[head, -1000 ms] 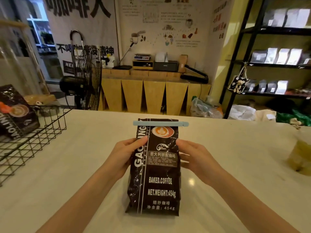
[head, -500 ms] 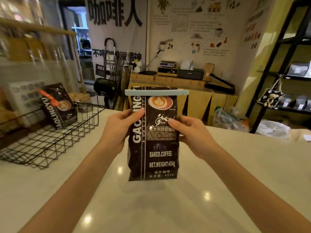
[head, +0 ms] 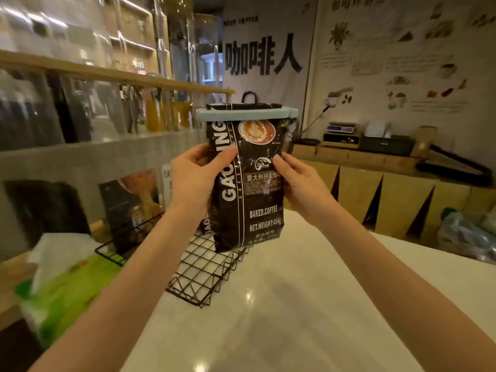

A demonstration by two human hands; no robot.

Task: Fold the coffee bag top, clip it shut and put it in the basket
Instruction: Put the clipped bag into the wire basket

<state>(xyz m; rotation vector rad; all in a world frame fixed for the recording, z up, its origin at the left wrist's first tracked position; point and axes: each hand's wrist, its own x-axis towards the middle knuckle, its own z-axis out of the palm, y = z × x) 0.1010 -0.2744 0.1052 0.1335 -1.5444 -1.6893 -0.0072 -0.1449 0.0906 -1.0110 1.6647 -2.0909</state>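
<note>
Now the white table (head: 308, 304) carries a black wire basket (head: 204, 269) at its left edge. Above the basket hangs the coffee bag (head: 249, 189), upright, held by the left hand (head: 196, 181) and right hand (head: 298, 183), both grips closed on its sides. A pale blue clip (head: 245, 114) closes its folded top.

The coffee bag (head: 245, 181) hangs above the basket (head: 206, 272), which sits on the counter (head: 295, 304).

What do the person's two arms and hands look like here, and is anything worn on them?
Both forearms are bare up to the frame edge: no sleeves, watch or bracelet show. The left hand and the right hand wear no gloves, and no rings are visible on the fingers. The fingernails look short and unpainted. No markings are visible.
</note>
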